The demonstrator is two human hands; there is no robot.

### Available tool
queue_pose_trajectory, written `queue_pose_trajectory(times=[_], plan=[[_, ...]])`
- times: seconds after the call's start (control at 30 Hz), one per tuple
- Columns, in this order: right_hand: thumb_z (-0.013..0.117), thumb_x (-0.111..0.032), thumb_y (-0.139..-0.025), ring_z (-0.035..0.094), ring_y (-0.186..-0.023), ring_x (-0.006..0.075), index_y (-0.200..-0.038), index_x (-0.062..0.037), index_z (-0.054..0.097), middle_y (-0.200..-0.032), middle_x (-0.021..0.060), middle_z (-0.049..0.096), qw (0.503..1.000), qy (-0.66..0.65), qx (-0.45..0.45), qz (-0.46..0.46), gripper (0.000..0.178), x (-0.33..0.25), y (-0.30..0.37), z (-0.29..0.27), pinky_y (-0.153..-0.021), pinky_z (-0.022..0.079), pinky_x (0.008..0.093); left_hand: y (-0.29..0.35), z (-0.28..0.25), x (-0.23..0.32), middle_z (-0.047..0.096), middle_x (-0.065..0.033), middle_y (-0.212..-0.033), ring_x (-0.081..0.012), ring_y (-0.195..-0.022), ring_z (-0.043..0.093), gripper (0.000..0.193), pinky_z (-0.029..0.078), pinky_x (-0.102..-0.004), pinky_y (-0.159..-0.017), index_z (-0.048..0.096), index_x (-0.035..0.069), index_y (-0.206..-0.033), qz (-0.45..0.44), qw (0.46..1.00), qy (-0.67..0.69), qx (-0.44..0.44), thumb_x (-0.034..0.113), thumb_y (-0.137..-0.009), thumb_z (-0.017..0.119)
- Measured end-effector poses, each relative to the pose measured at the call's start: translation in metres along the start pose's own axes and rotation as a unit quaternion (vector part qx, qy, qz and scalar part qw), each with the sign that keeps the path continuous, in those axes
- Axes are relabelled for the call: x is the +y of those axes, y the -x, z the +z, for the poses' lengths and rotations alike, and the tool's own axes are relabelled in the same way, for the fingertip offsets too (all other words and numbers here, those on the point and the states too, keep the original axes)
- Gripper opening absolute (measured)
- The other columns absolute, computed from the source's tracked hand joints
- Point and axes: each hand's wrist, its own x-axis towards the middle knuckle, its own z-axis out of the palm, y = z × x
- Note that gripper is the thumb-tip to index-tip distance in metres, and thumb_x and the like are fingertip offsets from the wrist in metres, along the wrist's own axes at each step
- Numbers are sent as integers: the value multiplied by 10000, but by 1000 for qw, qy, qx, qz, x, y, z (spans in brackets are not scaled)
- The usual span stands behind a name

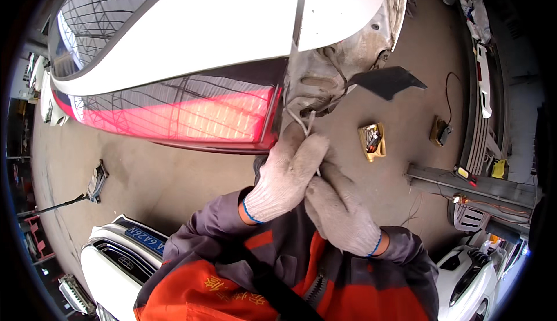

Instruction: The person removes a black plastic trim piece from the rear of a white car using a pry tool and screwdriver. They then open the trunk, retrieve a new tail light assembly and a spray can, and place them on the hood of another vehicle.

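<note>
In front of me is the rear of a white car [232, 28], with its long red tail light [191, 118] in place. To the right of the light, bare metal body panel [316, 83] is exposed, with openings in it. A thin pale cable [297, 117] curves out from there down to my hands. My left hand [282, 173], in a knitted work glove, is closed on the cable. My right hand [342, 208], gloved too, is closed just below and right, with the cable running between the hands. The fingertips partly hide the cable's end.
A dark flat flap [389, 82] sticks out right of the panel. On the floor stand a yellow cut-open container [372, 141] with small items and another box [441, 131] with a cord. A metal beam [470, 185] lies at right. A white bumper [125, 269] is at lower left.
</note>
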Motion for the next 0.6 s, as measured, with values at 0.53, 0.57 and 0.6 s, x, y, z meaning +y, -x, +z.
queue_pose_trajectory(times=[0.53, 0.57, 0.6], plan=[[663, -359, -899, 668, -752, 398, -1201, -59, 512, -841, 191, 657, 964, 254, -31, -78, 452, 120, 77, -137, -666, 525, 466, 15, 94, -75, 666, -90, -835, -63, -486, 447, 157, 351, -209, -442, 543, 30, -1125, -134, 983, 104, -71, 95, -1007, 463], [666, -358, -897, 669, -746, 400, -1225, -65, 510, -851, 192, 662, 966, 245, 1, -83, 467, 135, 87, -143, -666, 527, 464, 14, 99, -82, 652, -82, -807, -65, -490, 448, 142, 352, -210, -444, 545, 29, -1102, -124, 987, 75, -75, 96, -1011, 460], [664, -349, -904, 684, -810, 374, -1271, -74, 516, -911, 186, 677, 976, 214, -33, -17, 482, 145, 90, -154, -723, 536, 441, 11, 103, -88, 645, -76, -798, -66, -500, 450, 148, 356, -212, -453, 547, 25, -1110, -119, 988, 52, -85, 103, -1012, 468]])
